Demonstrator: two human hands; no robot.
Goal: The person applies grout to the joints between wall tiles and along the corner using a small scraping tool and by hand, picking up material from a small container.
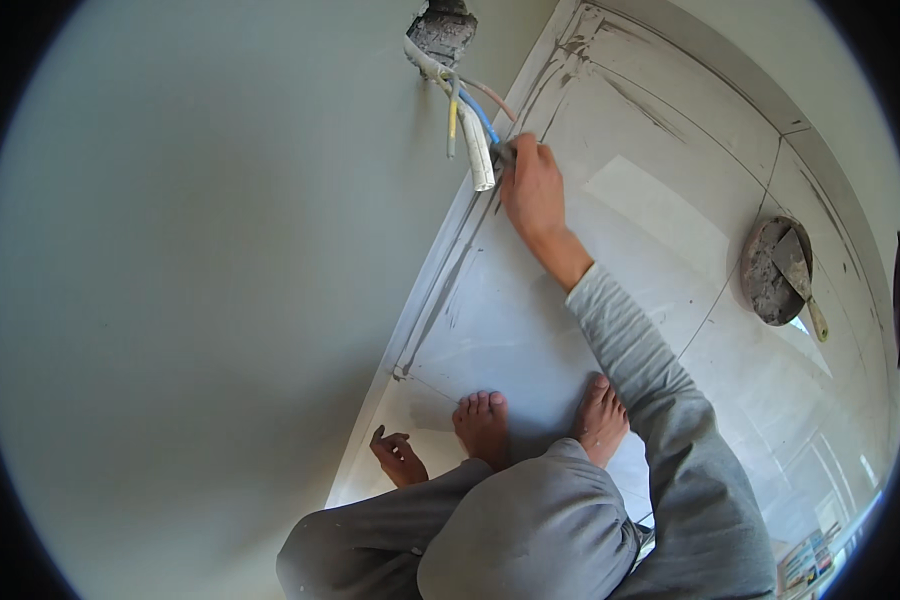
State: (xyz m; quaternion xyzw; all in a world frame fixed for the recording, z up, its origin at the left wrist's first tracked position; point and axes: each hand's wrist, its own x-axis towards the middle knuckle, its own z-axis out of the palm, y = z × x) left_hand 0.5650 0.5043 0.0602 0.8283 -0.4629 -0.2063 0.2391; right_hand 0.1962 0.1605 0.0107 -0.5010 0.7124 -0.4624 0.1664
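My right hand point(536, 195) reaches forward to the foot of the wall, its fingers closed on a small dark grey piece point(505, 154), mostly hidden and blurred. It is beside the skirting strip point(435, 240), where dark grey smears mark the floor edge. Close to the fingers hang loose wires: a blue wire point(480, 113), a yellow-green wire point(452, 125), a reddish wire point(490, 95) and a white conduit tube point(478, 155). They come out of a rough hole point(442, 35) in the wall. Down by my left foot, my left hand point(400, 462) has its fingers apart and loosely bent, holding nothing visible.
A round dark pan point(770, 290) of grey paste stands on the tiled floor point(650, 280) at the right, with a putty knife point(795, 265) lying across it. The pale green wall point(220, 280) fills the left. My bare feet point(483, 425) and bent knees are below.
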